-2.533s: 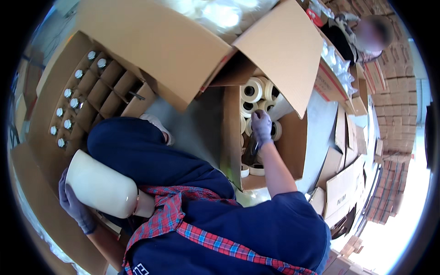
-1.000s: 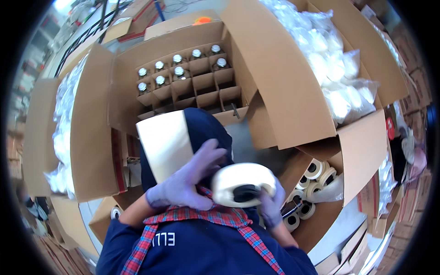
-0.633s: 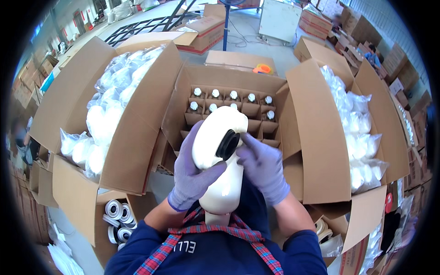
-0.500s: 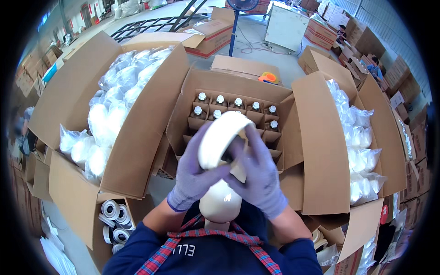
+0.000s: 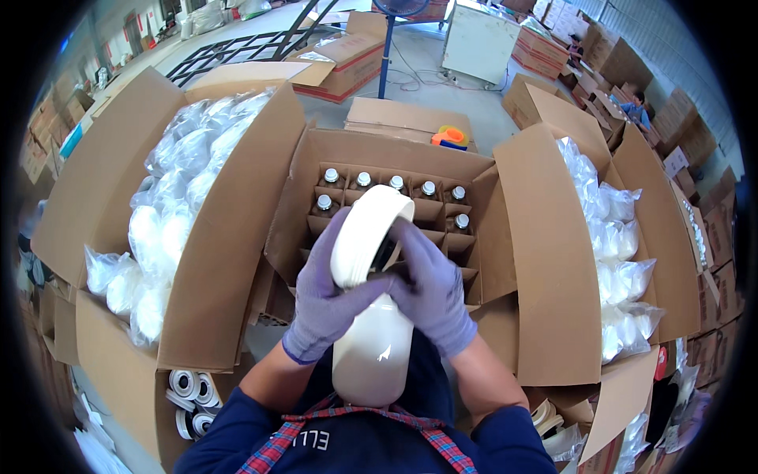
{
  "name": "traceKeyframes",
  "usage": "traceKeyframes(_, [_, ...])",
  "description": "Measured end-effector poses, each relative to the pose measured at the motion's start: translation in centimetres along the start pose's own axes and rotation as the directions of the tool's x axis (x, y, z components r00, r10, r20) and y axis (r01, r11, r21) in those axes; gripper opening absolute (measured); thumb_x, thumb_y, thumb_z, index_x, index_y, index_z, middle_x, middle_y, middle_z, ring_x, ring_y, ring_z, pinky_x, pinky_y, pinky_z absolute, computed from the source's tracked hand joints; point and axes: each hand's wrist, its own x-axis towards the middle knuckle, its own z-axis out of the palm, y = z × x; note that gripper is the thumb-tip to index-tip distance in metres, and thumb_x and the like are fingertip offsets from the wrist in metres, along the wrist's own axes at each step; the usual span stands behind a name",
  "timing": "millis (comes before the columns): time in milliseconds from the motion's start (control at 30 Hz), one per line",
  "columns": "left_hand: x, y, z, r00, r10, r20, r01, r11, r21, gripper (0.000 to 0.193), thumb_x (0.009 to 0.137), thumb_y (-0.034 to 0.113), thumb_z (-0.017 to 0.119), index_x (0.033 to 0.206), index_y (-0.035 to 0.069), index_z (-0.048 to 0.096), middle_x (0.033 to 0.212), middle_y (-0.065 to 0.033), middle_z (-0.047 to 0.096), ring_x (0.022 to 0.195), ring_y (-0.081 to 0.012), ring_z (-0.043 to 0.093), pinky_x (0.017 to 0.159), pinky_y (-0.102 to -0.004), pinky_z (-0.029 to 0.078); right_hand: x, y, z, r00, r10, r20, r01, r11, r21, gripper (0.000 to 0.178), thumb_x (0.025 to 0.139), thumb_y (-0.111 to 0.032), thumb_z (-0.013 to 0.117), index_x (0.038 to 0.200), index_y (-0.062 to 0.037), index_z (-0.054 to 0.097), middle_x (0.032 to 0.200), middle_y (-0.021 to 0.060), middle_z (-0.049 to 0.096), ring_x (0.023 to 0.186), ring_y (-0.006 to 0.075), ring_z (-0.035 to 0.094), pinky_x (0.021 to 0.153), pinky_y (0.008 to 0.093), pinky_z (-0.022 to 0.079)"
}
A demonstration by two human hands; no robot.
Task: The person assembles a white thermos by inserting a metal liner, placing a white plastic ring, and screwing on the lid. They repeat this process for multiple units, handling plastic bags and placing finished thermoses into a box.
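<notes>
My gloved left hand (image 5: pixel 322 296) and gloved right hand (image 5: pixel 434 288) both hold a thick white ring-shaped band (image 5: pixel 368 229) in front of my chest. The left fingers and thumb clasp its left side; the right fingers reach into its opening, where something dark partly shows. Directly below the hands stands a glossy cream-white rounded vessel (image 5: pixel 371 351), its top end hidden by my fingers. Whether band and vessel touch cannot be made out. Just beyond is an open carton (image 5: pixel 379 146) with cardboard dividers, holding several silver-capped bottles (image 5: pixel 363 180).
Large open cartons of plastic-wrapped white pieces stand at left (image 5: pixel 217 261) and right (image 5: pixel 549 261). White coiled strips (image 5: pixel 185 385) fill a box at lower left. An orange tape dispenser (image 5: pixel 450 137) lies on cardboard behind the divided carton. A fan on a blue pole (image 5: pixel 386 59) stands farther back.
The white band now shows more of its edge, with both hands still around it. More of the cream vessel's length is visible below. The surroundings have shifted slightly in view.
</notes>
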Motion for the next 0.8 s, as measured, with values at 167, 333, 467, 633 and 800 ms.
traceKeyframes(167, [2.5,-1.7,-0.3,0.995,-0.101,-0.021,0.096,0.981,-0.169,0.086,0.08,0.0,0.077,0.153,-0.004,0.031,0.144,-0.0174,0.051,0.13,-0.0246,0.054,0.108,-0.0381,0.045,1.9,0.8,-0.1,0.93,-0.367,-0.011,0.342,0.876,-0.339,0.073,0.084,-0.015,0.076,0.146,0.003,0.04,0.135,0.0345,0.051,0.114,0.0431,0.063,0.088,0.0438,0.056])
traceKeyframes(333, [5.1,-2.7,-0.6,0.993,-0.115,0.029,0.116,0.992,-0.047,0.087,0.078,-0.003,0.076,0.153,-0.003,0.032,0.145,-0.0164,0.05,0.131,-0.0243,0.052,0.109,-0.0376,0.045,3.9,3.3,0.2,0.879,0.447,0.163,-0.475,0.801,0.365,0.071,0.086,-0.018,0.077,0.144,0.0059,0.043,0.097,0.0197,0.069,0.082,0.0147,0.072,0.061,0.0318,0.055])
traceKeyframes(467, [5.9,-4.5,-0.3,0.977,-0.17,0.13,0.186,0.974,-0.13,0.087,0.078,0.0,0.079,0.153,-0.003,0.035,0.143,-0.0162,0.054,0.129,-0.0211,0.055,0.108,-0.0349,0.044,4.4,6.2,1.8,0.948,-0.268,-0.172,0.24,0.956,-0.17,0.068,0.081,-0.016,0.079,0.138,0.0032,0.047,0.097,0.022,0.068,0.086,0.0459,0.067,0.077,0.0452,0.056])
traceKeyframes(633, [7.0,-7.6,-4.7,0.877,-0.258,0.406,0.264,0.964,0.043,0.088,0.073,0.0,0.083,0.15,-0.003,0.041,0.142,-0.0144,0.058,0.131,-0.019,0.053,0.111,-0.0351,0.04,2.8,9.1,-0.4,0.937,0.339,0.08,-0.34,0.94,-0.004,0.038,0.104,-0.031,0.053,0.105,0.0036,0.069,0.072,0.0092,0.07,0.059,0.0178,0.069,0.057,0.0317,0.054])
traceKeyframes(800, [6.7,-11.3,-8.6,0.568,-0.302,0.766,0.529,0.847,-0.058,0.081,0.074,0.016,0.087,0.142,-0.007,0.051,0.137,-0.0161,0.061,0.124,-0.0226,0.057,0.109,-0.0358,0.041,-2.1,12.5,2.8,0.955,0.262,0.136,-0.279,0.644,0.713,0.056,0.099,-0.029,0.059,0.145,0.0015,0.049,0.136,0.0157,0.059,0.128,0.0239,0.055,0.109,0.036,0.041])
